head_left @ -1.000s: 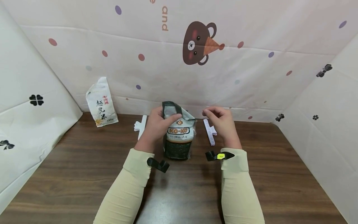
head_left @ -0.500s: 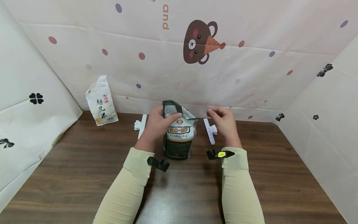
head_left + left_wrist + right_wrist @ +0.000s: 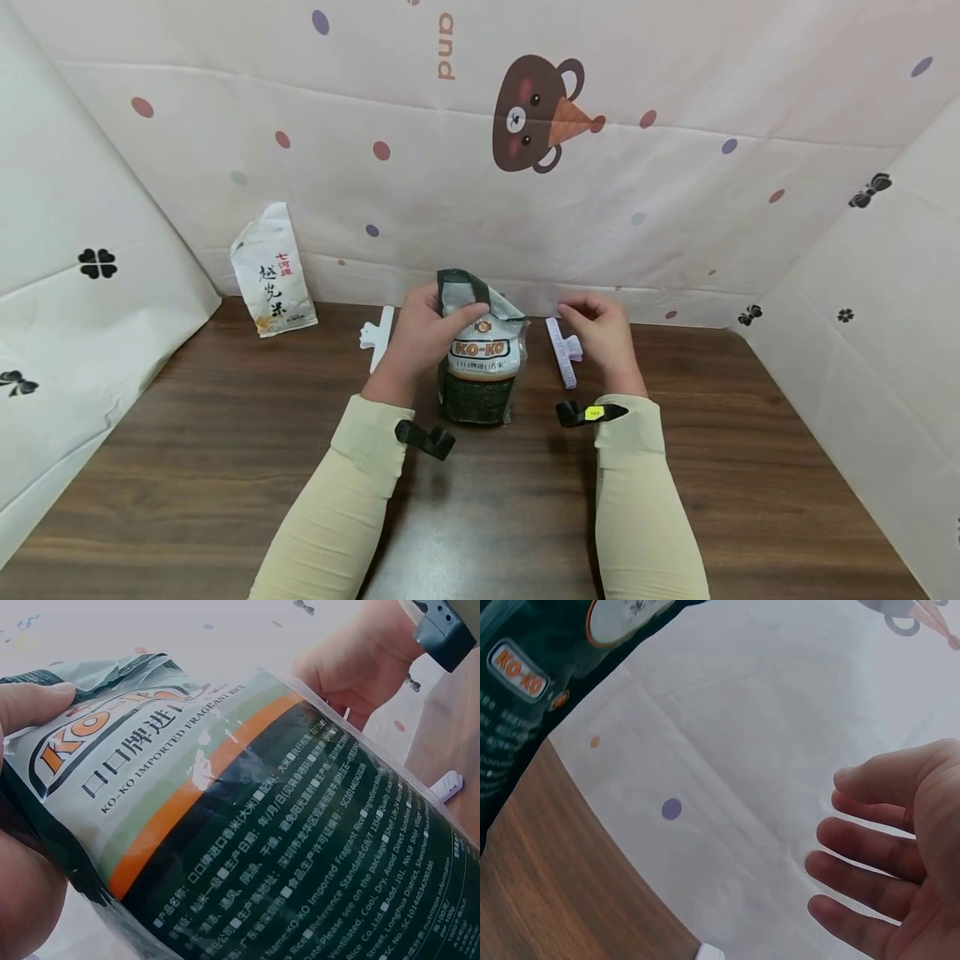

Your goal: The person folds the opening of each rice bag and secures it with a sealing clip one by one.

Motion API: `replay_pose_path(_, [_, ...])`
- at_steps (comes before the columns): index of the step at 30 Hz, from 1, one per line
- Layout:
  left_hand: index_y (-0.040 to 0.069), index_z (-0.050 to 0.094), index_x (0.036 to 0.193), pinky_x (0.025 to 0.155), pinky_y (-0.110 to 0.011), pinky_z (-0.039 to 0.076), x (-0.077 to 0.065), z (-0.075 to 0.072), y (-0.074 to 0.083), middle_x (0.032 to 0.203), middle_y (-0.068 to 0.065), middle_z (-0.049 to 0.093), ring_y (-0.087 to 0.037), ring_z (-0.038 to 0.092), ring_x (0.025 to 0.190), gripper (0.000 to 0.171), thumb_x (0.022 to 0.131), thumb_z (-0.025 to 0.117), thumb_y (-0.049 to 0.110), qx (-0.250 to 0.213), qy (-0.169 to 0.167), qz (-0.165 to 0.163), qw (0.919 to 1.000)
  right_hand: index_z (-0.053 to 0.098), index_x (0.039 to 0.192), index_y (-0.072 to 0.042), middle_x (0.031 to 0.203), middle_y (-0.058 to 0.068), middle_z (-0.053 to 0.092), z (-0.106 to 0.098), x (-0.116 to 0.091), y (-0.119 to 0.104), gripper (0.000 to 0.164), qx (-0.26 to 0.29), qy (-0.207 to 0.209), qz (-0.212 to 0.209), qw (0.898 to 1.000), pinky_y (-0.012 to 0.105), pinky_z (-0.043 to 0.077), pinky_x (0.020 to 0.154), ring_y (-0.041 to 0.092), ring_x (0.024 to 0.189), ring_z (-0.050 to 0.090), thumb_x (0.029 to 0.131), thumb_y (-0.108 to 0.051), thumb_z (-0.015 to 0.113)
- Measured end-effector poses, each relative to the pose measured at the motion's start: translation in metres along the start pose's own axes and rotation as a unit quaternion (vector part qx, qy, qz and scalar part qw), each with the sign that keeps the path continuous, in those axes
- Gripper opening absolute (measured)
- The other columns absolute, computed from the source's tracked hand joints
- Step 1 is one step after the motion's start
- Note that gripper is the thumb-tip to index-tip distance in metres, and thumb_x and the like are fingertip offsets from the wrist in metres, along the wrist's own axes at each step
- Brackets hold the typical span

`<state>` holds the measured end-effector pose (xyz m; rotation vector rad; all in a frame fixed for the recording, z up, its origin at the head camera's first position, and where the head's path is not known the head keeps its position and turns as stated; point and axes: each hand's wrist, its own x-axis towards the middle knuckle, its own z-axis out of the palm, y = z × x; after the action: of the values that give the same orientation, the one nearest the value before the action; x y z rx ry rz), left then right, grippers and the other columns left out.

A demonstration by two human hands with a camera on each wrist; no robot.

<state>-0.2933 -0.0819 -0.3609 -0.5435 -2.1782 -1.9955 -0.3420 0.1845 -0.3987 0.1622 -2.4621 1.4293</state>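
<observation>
A green and white bag of KO-KO fragrant rice (image 3: 480,392) stands upright on the table, its top folded over. My left hand (image 3: 422,337) grips the bag's upper left side, the thumb lying across the front. To the right of the bag, my right hand (image 3: 606,340) hovers with nothing in it. In the right wrist view its fingers (image 3: 866,844) are loosely bent and apart from the bag. Just below that hand lies a pale bag clip (image 3: 561,353). Another white bag clip (image 3: 381,337) lies left of the bag, partly hidden by my left hand.
A second, white rice bag (image 3: 274,279) leans against the back cloth (image 3: 645,242) at the far left. Patterned cloth walls enclose the dark wooden table (image 3: 480,517) at the back and on both sides.
My right hand has moved slightly right, away from the rice bag's top. The left hand and the bag stay in place.
</observation>
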Motion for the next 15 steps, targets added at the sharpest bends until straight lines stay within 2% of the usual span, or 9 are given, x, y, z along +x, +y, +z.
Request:
replay_pose_path(5, [0.007,0.07,0.105,0.072,-0.035,0.055,0.0,0.0,0.0,0.093,-0.012,0.071,-0.018,0.065,0.081,0.021,0.09,0.069,0.021,-0.002,-0.003,-0.005,1.0,0.072,0.105,-0.004,0.105,0.014,0.07,0.002,0.002,0.005,0.023,-0.007,0.003,0.01,1.0,0.022,0.046,0.072,0.013,0.084,0.058,0.09,-0.021,0.069])
replay_pose_path(9, [0.007,0.07,0.105,0.072,-0.035,0.055,0.0,0.0,-0.001,0.092,-0.012,0.071,-0.018,0.065,0.081,0.02,0.09,0.069,0.02,-0.002,-0.003,-0.003,1.0,0.071,0.107,-0.004,0.107,0.014,0.07,0.002,0.003,0.009,0.023,-0.009,0.004,0.028,1.0,0.026,0.045,0.075,0.016,0.088,0.057,0.09,-0.019,0.069])
replay_pose_path(15, [0.005,0.07,0.102,0.069,-0.035,0.054,0.001,0.0,-0.002,0.089,-0.013,0.07,-0.016,0.065,0.077,0.018,0.09,0.069,0.018,0.001,-0.004,0.022,0.9997,0.071,0.109,-0.005,0.111,0.013,0.07,0.002,0.003,0.011,0.028,-0.037,0.017,0.061,0.997,0.033,0.046,0.079,0.022,0.094,0.059,0.088,-0.024,0.07])
